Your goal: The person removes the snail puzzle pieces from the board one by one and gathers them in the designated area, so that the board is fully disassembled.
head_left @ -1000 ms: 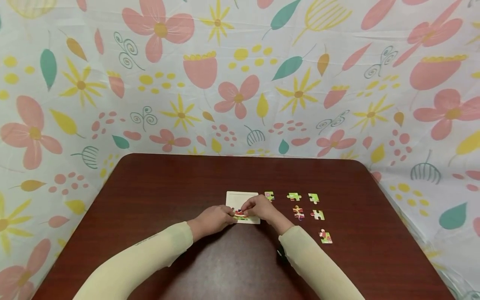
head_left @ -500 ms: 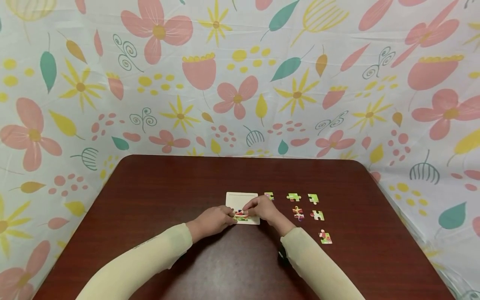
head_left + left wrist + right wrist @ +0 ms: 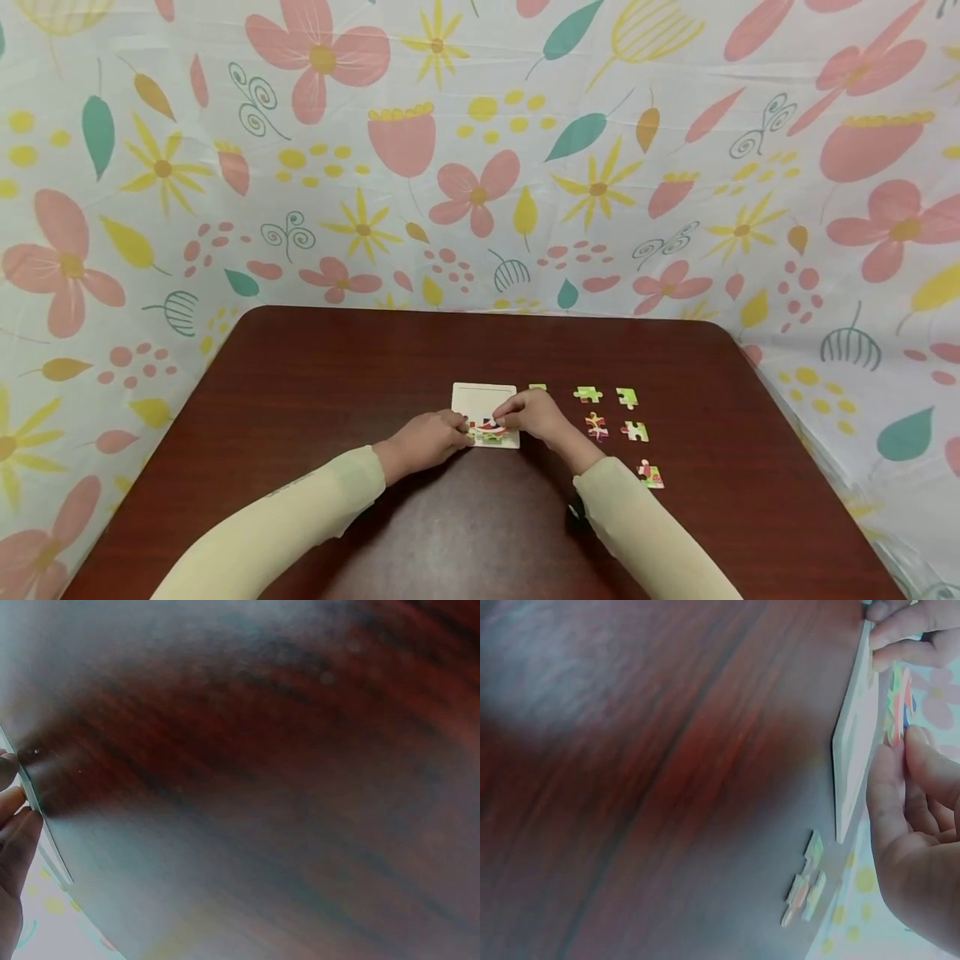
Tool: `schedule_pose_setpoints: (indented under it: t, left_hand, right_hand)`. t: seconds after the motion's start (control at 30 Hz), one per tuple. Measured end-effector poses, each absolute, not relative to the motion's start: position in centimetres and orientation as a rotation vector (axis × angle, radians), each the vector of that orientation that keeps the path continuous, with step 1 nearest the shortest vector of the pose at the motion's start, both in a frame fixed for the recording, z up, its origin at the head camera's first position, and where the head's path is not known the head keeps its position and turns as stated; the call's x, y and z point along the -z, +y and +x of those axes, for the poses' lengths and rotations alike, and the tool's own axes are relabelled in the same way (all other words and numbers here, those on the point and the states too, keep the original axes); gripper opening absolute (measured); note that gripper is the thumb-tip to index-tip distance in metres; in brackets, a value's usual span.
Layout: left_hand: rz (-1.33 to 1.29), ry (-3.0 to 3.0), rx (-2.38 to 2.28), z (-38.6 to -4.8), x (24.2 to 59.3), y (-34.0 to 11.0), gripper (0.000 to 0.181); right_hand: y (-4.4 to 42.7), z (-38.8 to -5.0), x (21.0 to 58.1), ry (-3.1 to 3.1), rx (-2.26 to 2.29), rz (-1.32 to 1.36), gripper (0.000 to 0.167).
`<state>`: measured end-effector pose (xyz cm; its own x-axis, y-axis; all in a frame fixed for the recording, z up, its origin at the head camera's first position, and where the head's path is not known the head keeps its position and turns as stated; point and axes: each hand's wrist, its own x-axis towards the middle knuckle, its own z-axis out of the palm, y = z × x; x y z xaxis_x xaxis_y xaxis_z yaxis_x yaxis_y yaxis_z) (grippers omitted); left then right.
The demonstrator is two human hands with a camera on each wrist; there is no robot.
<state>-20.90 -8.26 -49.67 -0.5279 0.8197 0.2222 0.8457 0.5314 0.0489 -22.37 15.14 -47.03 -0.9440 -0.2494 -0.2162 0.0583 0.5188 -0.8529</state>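
Observation:
A pale square puzzle board [image 3: 483, 398] lies on the table in front of me. My left hand [image 3: 427, 439] grips its left edge, with thumb and fingers on either side of the rim in the right wrist view. Between the thumb and fingers of my right hand [image 3: 536, 415] is a colourful jigsaw piece [image 3: 897, 712], mostly red, green and blue. The right wrist view shows that piece tilted and apart from the board. Some printed green and red shows on the board's lower part; the hands and the held piece partly cover it.
Several loose jigsaw pieces lie right of the board, among them a green one [image 3: 588, 394], a red one [image 3: 597, 426] and one nearer me [image 3: 651, 474]. Another piece [image 3: 537, 387] is partly hidden behind my right hand. A flowered cloth [image 3: 480, 167] hangs behind the dark red table [image 3: 360, 358].
My right hand has shifted a little to the right, and the piece in its fingers has lifted and tilted over the board. The left hand stays at the board's edge.

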Motion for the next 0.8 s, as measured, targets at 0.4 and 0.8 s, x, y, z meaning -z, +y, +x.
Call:
schedule_pose_setpoints:
  t: [0.4,0.8]
  left_hand:
    - [-1.392,-2.598,0.208,-20.8,49.5,-8.4,0.017]
    - [-1.394,-2.565,0.204,-20.7,49.7,-8.4,0.017]
  right_hand:
    - [19.0,-20.6,46.8,2.486,1.446,-0.208,0.017]
    - [25.0,-18.5,45.7,2.381,1.432,-0.150,0.024]
